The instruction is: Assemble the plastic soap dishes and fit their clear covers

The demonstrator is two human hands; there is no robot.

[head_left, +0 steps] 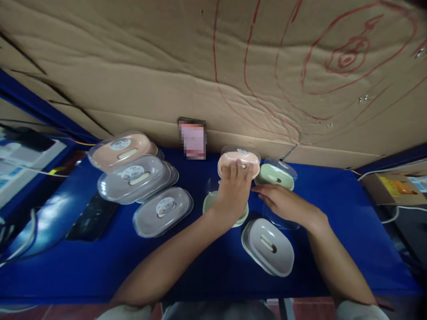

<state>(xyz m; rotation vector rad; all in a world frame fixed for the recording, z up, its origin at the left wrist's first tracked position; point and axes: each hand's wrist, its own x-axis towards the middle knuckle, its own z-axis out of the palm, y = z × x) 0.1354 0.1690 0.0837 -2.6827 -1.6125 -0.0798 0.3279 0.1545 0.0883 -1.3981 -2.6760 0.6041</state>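
Observation:
My left hand (235, 189) reaches over a pale green oval dish (209, 202), which my wrist partly covers. Its fingers lie stretched on a peach oval dish (227, 160) with a clear cover. My right hand (288, 202) is just right of it, fingers extended leftward and empty as far as I can see. A green dish with a clear cover (278, 175) stands behind that hand. Under the right hand is a clear lid (278, 220), partly hidden. Nearer me, grey oval dishes (275, 249) with a cream slotted insert lie stacked.
On the left sit covered peach dishes (133, 144), stacked grey dishes (136, 175) and a single grey dish (163, 211). A black flat object (91, 218) lies beside them. A phone-like screen (193, 140) leans on the cardboard wall (150, 89). A cardboard box (390, 189) stands at right.

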